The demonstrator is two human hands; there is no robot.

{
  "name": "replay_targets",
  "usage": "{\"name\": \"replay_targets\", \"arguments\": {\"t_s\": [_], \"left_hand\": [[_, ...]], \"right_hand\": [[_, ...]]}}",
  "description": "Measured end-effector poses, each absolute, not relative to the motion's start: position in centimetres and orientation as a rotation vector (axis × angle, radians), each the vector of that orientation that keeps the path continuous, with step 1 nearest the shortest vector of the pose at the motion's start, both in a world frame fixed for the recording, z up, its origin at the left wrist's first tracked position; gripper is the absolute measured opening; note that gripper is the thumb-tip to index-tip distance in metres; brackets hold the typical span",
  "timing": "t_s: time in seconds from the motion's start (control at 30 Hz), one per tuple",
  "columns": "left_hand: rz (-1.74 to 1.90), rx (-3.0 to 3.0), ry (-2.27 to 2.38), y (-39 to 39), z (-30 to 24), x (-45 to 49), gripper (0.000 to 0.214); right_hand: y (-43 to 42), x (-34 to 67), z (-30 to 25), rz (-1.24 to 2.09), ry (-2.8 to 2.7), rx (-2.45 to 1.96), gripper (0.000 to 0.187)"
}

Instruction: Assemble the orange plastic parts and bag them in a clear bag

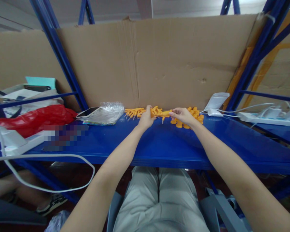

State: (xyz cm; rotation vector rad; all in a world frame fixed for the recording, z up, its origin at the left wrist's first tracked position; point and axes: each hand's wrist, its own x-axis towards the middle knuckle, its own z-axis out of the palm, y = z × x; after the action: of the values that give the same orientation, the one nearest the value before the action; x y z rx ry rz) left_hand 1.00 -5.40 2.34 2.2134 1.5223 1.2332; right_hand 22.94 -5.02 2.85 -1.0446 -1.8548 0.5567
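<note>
On the blue shelf by the cardboard, orange plastic pieces with thin metal spirals (132, 112) lie in a row, looking like corkscrews. My left hand (146, 120) is closed among them, fingers curled away from me; what it grips is hidden. Just right of it, my right hand (182, 115) pinches the right end of an orange corkscrew-like piece (166, 113), whose spiral points down. Under and beyond my right hand is a heap of orange round-ended pieces (195, 115). Small details of the pieces are blurred.
A clear plastic packet (108, 113) and a phone-like dark slab (89, 112) lie to the left. Further left are a red bag (36, 120) and a white power strip (26, 141) with a looping cable. A white pouch (216, 103) and another power strip (268, 118) are at right.
</note>
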Motion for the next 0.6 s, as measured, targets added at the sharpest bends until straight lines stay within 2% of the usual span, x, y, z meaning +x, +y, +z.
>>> {"name": "replay_targets", "arguments": {"t_s": [0.27,0.4,0.6], "left_hand": [[1.201,2.206,1.565,-5.7,2.7,0.7,0.053],[1.143,2.208,1.584,-5.5,2.4,0.7,0.053],[1.116,2.247,1.596,-5.3,2.1,0.6,0.054]], "right_hand": [[-4.9,22.5,2.4,0.344,-1.952,-1.139,0.035],[-4.6,22.6,1.9,0.17,-2.022,-1.16,0.045],[-4.4,22.6,1.9,0.103,-2.077,-1.199,0.032]]}}
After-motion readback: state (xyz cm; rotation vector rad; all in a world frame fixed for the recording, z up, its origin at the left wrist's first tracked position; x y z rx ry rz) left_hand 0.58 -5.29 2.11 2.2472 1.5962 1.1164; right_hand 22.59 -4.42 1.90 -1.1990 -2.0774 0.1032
